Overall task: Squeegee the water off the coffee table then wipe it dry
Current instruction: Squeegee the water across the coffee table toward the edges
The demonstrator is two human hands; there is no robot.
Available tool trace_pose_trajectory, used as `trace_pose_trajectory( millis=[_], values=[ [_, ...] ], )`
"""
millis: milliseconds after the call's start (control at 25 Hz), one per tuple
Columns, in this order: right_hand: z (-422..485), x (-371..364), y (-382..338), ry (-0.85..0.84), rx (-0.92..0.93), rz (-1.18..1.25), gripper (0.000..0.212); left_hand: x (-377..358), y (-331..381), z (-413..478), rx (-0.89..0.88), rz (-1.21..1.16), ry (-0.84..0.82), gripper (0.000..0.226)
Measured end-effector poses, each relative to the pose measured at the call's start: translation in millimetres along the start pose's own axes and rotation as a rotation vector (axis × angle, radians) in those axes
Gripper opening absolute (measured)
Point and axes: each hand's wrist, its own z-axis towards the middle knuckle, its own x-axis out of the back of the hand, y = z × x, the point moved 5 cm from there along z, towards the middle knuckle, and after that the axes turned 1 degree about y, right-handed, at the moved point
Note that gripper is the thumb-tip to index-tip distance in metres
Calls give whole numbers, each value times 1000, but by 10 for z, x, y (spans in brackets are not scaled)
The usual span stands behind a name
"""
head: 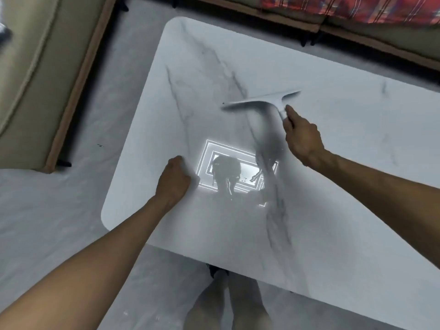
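Glossy white marble-look table (357, 186), grey-veined, standing on a living room's pale floor (47, 210) between a beige sofa (35, 67) at left and a second sofa under a red plaid throw (345, 8) at the far side. Mirrored near the table's middle: a rectangular ceiling light (228, 172), with a few bright flecks beside it, possibly droplets.

Caught at the squeegee stage, by every sign. Right grip (303, 139) clamped round the short handle of a white squeegee (262, 101), one finger stretched up the neck toward the blade. Blade set crosswise over the table's middle, beyond the reflected light, blurred toward its left tip. Impossible to say whether touching the top or just clear of it.

Left grip (172, 179) clenched into a fist, knuckles down on the table near its left edge, just beside the reflection. No cloth showing in it, and none anywhere in view.

Judged no further than midway: water film hard to separate from the gloss, drying not yet begun. Next, most likely: seat the rubber edge flat along its whole length, keep the handle tilted, and draw one even stroke toward the near edge without letting the blade skip. Then overlap the lanes across the top, and fetch a cloth for the wipe.
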Motion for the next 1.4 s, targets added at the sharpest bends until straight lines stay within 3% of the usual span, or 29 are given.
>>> trace_pose_trajectory(
  millis=[160,320,520,720,840,960,1080,1200,1400],
  values=[
    [-205,-641,-428,-5,5,-10,46,40,-481,-171,43,-18,-12,56],
    [-927,-1042,-158,-59,90,-92,44,-50,-721,-362,22,-2,-44,55],
    [-1511,-735,662,-174,94,-341,42,-264,-835,-612,-26,0,-91,49],
    [-1711,-345,771,-197,136,-378,43,-266,-975,-855,-25,-103,74,50],
    [-1618,-745,189,-191,353,-426,50,-196,-1202,-886,55,-112,188,57],
    [-1694,-1574,-517,-358,641,-484,48,-96,-1435,-877,135,-125,221,64],
    [-1807,-2164,-821,-498,740,-522,45,-80,-1579,-889,143,-92,215,69],
    [-1748,-2096,-546,-494,697,-526,43,-206,-1562,-907,136,-18,105,71],
    [-1587,-1120,584,-335,457,-508,40,-525,-1152,-946,23,105,-48,67]
  ],
)
